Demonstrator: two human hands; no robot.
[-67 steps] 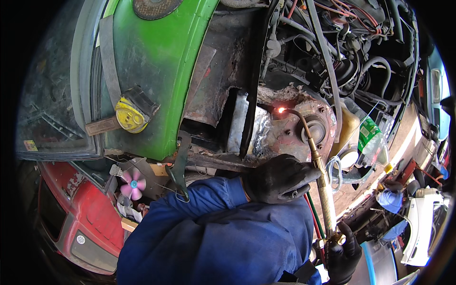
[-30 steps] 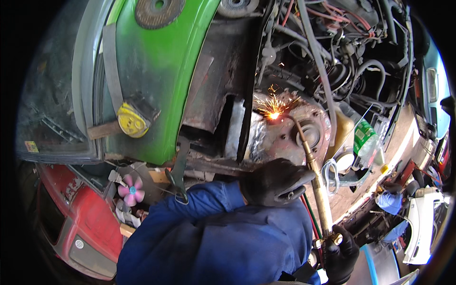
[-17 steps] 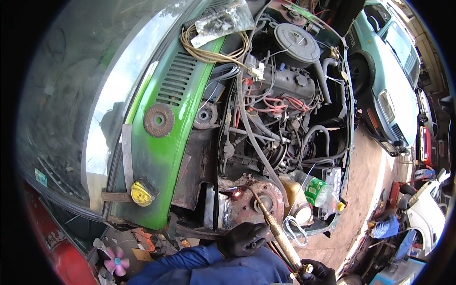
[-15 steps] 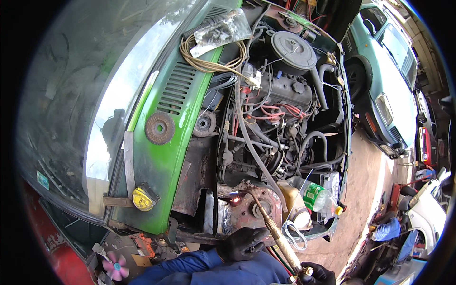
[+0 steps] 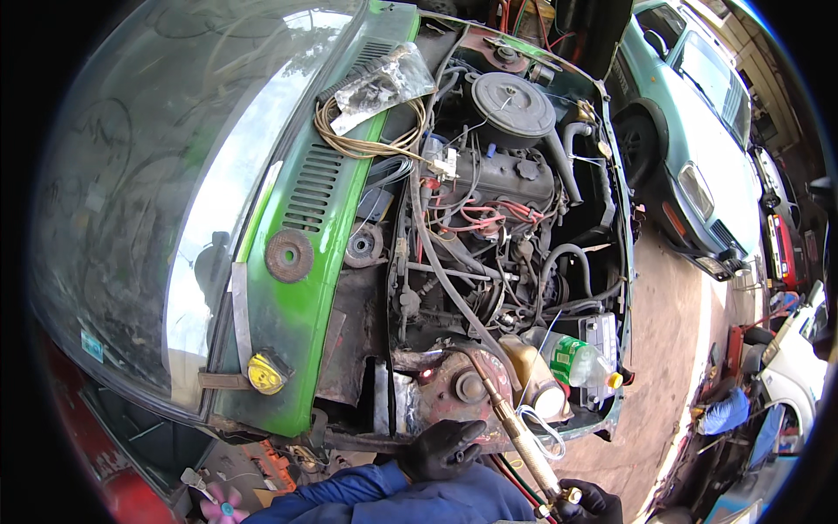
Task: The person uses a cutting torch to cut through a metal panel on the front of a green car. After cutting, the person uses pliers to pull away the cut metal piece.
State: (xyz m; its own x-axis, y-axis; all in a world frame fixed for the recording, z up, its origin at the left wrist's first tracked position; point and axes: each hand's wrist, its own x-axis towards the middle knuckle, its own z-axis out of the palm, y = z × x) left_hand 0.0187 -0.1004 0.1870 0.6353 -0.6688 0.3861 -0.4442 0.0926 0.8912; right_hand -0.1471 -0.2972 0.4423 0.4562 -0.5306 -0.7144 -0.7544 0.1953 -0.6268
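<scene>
Both the left glove (image 5: 443,450) and the right glove (image 5: 594,505) are black, the sleeve (image 5: 345,491) deep blue, the gas torch (image 5: 526,438) brassy gold. A red glow marks the rusty reddish-brown strut tower (image 5: 436,403). The cowl panel (image 5: 301,284) is bright green, clouded with grey and striped by dark slots; the tape measure (image 5: 266,374) is yellow and black, the ignition leads (image 5: 480,220) red, the clear bottle (image 5: 598,370) green-labelled and yellow-capped, the fan blades (image 5: 212,510) pink.
</scene>
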